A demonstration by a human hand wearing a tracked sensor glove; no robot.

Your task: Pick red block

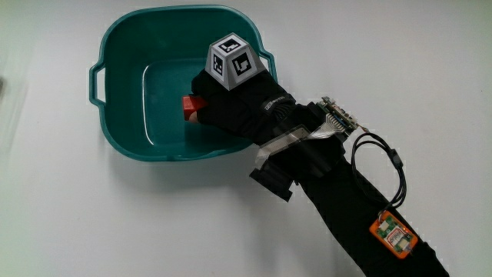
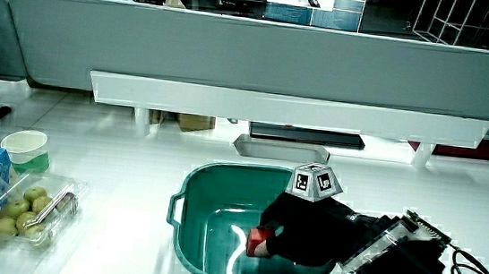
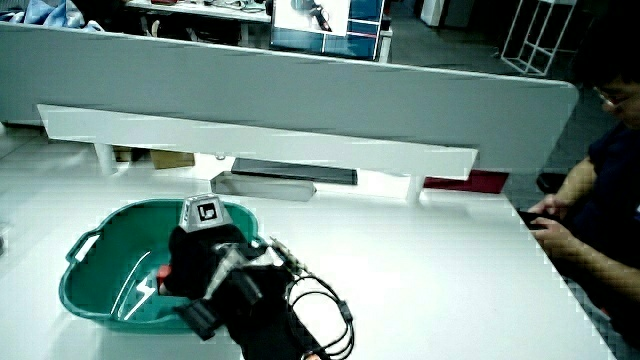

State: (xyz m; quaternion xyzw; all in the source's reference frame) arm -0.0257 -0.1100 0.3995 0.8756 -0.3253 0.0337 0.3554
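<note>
Inside the tub (image 1: 123,115), the hand (image 1: 234,108) reaches down over the rim. Its fingers are curled around the red block (image 1: 191,106), which sits low in the tub, near the floor. I cannot tell if the block touches the floor. A side view shows the block (image 2: 258,240) peeking out from the fingertips (image 2: 272,239). Near the tub, a tray of fruit (image 2: 26,210) and a cup (image 2: 26,147) sit on the table (image 1: 77,223).

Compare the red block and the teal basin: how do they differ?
The block is red, small and solid; the basin is teal, large and hollow, with handles. The block lies inside the basin, under the hand, whose fingers close on it; the basin stands on the table, ungrasped.
</note>
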